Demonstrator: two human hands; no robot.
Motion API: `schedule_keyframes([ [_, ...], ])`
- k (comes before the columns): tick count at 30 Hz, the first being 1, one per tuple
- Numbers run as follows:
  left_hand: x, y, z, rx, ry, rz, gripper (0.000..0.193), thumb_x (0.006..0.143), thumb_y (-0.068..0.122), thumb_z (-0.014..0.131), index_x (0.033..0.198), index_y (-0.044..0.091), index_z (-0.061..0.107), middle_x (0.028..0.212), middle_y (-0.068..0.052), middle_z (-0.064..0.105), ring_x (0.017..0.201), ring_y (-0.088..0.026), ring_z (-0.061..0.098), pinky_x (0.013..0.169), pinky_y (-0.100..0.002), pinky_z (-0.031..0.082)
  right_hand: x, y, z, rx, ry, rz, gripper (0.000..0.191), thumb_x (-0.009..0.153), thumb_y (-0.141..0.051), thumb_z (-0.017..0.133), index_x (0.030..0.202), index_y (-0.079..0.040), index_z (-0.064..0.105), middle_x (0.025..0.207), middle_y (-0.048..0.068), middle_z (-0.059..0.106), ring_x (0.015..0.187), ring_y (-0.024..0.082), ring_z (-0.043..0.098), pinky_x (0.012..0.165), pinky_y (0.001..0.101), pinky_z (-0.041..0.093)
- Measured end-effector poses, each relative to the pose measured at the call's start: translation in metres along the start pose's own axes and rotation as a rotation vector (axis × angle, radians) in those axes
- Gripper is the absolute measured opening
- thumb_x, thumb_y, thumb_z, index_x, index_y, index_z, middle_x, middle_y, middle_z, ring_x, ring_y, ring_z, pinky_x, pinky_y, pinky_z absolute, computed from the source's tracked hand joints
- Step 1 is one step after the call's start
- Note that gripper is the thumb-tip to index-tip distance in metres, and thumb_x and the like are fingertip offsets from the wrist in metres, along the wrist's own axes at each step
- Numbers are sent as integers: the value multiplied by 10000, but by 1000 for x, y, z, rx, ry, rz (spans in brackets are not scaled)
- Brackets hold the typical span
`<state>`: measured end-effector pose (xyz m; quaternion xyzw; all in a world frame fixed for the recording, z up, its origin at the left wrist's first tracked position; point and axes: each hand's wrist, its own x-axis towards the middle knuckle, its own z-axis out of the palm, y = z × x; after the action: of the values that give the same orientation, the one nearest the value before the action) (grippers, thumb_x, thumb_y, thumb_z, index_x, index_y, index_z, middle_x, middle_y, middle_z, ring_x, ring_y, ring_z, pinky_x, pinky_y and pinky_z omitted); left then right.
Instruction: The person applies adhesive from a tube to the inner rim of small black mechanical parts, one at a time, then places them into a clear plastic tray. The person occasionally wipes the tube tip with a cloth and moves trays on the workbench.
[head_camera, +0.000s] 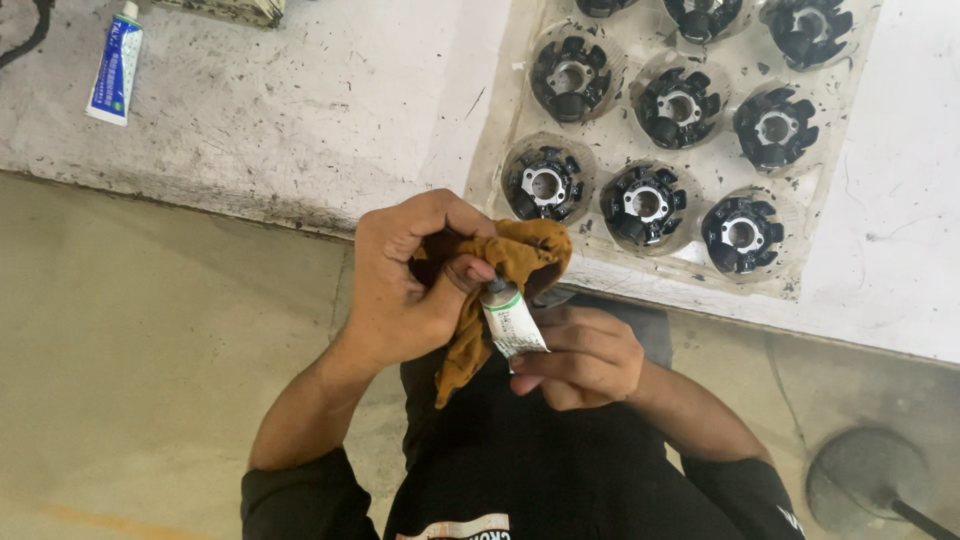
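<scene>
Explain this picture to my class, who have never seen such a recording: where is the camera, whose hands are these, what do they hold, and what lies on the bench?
There is one picture, taken by a camera worn on a person's head and looking down, so the two bare hands are that person's own. The left hand grips a brown cloth bunched around the top of a small white tube, which the right hand holds by its lower end. Beyond the hands is a worn white workbench. On it lies a clear plastic tray with round pockets, each holding a black ring-shaped part with a metal centre. At the far left lies another tube, blue and white. Below the bench edge you see the floor and the person's dark clothing.
</scene>
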<state>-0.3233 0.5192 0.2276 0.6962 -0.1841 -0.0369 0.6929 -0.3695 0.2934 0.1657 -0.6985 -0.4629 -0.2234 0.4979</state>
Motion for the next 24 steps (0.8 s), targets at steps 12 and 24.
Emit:
schedule_keyframes([
  [12,0,24,10,308,88,291,245,772,-127,695,961,25,665,900,-66,682,737,-196,659,675,-268,512,-16,-1,14,401,189,391,118,866,70,751,875,-29,689,909,145,731,792,208,741,693,317,604],
  [24,-5,19,16,319,110,330,226,769,-103,717,932,42,656,843,-53,673,690,-178,641,655,-284,472,-41,-2,28,411,281,539,331,855,104,779,749,-91,533,820,101,695,719,142,705,633,268,557],
])
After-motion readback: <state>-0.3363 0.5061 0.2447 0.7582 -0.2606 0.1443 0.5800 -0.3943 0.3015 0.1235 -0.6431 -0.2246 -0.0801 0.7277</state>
